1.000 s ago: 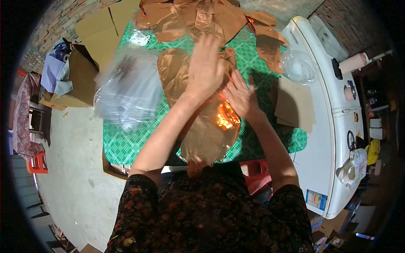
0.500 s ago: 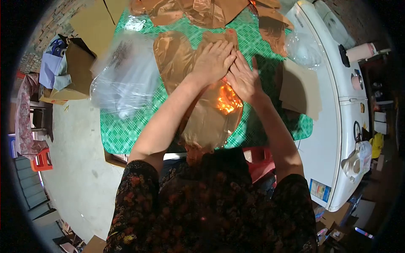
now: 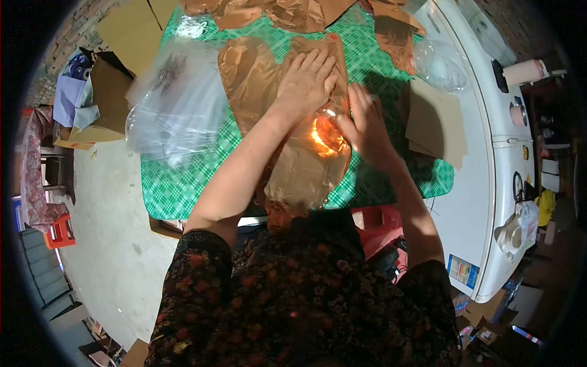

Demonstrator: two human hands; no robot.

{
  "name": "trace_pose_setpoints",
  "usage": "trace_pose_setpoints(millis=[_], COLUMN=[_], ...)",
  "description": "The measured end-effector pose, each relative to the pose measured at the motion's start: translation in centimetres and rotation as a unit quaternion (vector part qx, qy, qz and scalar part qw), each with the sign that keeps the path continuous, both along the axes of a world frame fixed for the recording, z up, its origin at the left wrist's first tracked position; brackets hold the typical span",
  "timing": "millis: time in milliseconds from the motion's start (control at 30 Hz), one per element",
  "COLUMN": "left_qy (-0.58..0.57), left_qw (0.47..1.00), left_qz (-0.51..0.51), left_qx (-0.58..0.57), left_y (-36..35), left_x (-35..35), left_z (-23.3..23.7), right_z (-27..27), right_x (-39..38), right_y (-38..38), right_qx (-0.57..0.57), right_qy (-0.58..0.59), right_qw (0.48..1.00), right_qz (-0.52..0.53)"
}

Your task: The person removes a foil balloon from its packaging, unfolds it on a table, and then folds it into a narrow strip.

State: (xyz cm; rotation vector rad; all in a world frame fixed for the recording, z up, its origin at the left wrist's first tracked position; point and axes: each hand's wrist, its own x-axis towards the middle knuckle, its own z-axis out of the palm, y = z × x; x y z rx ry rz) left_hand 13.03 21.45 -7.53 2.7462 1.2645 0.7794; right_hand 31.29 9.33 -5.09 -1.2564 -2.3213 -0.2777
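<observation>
A copper-coloured foil balloon (image 3: 299, 168), flat and shiny, lies on the green checked tabletop (image 3: 183, 192). Its upper end splits into two rounded lobes, and its narrow lower end hangs at the table's near edge. My left hand (image 3: 307, 82) rests flat on the right lobe, fingers stretched out. Along the balloon's right edge is my right hand (image 3: 367, 122), thumb apart from the fingers and touching the foil; nothing shows in its grip. Bright orange light glints off the foil between the two hands.
More copper foil pieces (image 3: 293, 15) lie along the far edge. Clear plastic bags (image 3: 177, 104) are at the left, brown card sheets (image 3: 434, 119) at the right. A white refrigerator (image 3: 471, 183) lies along the right side. An open cardboard box (image 3: 110, 101) stands beyond the left edge.
My right hand has moved away from my left hand, down and right to the balloon's edge. My left hand stays flat on the foil, nearly in place.
</observation>
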Motion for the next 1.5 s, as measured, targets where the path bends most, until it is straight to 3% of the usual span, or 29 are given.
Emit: trace_pose_setpoints(millis=[100, 200, 300, 500, 700, 1000, 1300, 1400, 1500], left_qy=[0.011, 0.01, 0.02, 0.018, 0.034, 0.042, 0.042, 0.033, 0.031], left_qw=[1.0, 1.0, 1.0, 1.0, 0.999, 0.999, 0.998, 0.998, 0.999], left_qz=[0.003, 0.007, 0.008, 0.009, 0.017, 0.019, 0.019, 0.018, 0.014], left_qx=[0.005, 0.009, 0.002, -0.004, 0.003, 0.012, 0.03, 0.04, 0.025], left_y=[-0.2, -0.2, -0.1, -0.1, -0.1, -0.3, -0.2, -0.2, -0.1], left_x=[-0.1, 0.0, 0.0, 0.0, 0.1, 0.1, 0.1, 0.1, 0.1], left_z=[0.3, 0.1, 0.1, 0.2, 0.1, 0.2, 0.0, -0.2, 0.1], right_z=[2.2, 2.6, 2.1, 0.7, -0.2, 0.3, 2.7, 1.5, 1.4], right_x=[-3.1, -5.2, -6.3, -5.7, -5.9, -6.4, -5.3, -3.0, -1.7], right_y=[-4.9, -7.3, -7.4, -7.4, -6.8, -8.0, -10.4, -8.0, -5.0], right_qx=[-0.071, -0.12, -0.05, -0.052, 0.004, -0.064, -0.08, -0.001, -0.014], right_qy=[0.094, 0.107, 0.107, 0.064, 0.054, 0.047, 0.129, 0.155, 0.141], right_qw=[0.989, 0.97, 0.972, 0.955, 0.955, 0.963, 0.978, 0.982, 0.98], right_qz=[-0.095, -0.183, -0.204, -0.284, -0.29, -0.259, -0.141, -0.109, -0.143])
